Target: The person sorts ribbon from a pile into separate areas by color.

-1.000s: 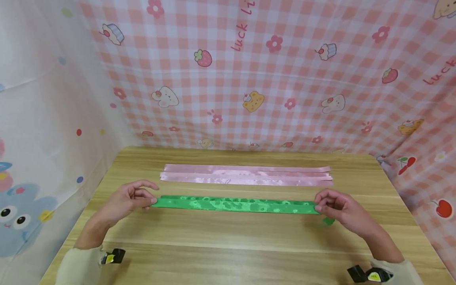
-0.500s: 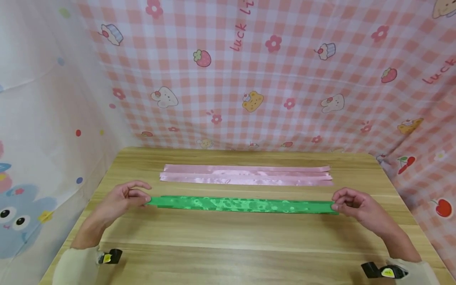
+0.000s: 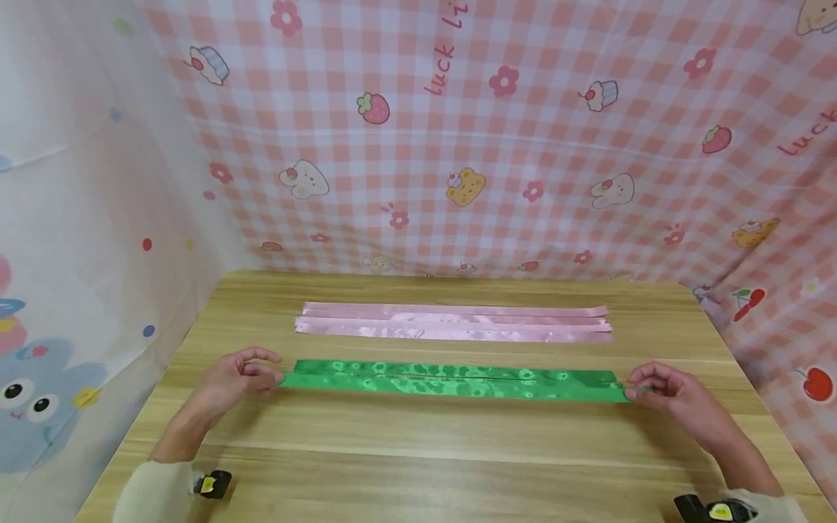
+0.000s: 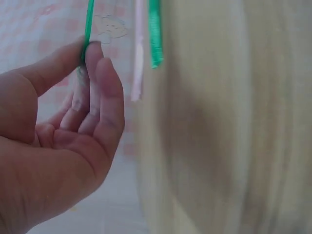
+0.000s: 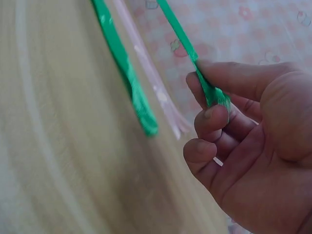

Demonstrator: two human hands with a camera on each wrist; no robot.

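A shiny green ribbon [image 3: 451, 388] is stretched sideways between both hands. My left hand [image 3: 229, 381] pinches its left end between thumb and index finger, which the left wrist view shows at close range. At the other end, my right hand [image 3: 673, 396] pinches the ribbon; in the right wrist view a short frayed tail [image 5: 222, 101] pokes past the fingertips. Behind the held strip, a second green ribbon [image 3: 392, 368] lies flat on the table, partly covered by it in the head view. Both wrist views show the held ribbon raised off the tabletop.
Several pink satin ribbons [image 3: 451, 330] lie side by side farther back on the wooden table [image 3: 418, 450]. A pink checked cloth [image 3: 418, 145] hangs behind the table, and a white printed cloth [image 3: 85, 218] hangs at the left.
My right hand has slid rightward to the ribbon's end, drawing it out to full length. Both hands then brought it slightly nearer, uncovering more of the green ribbon behind.
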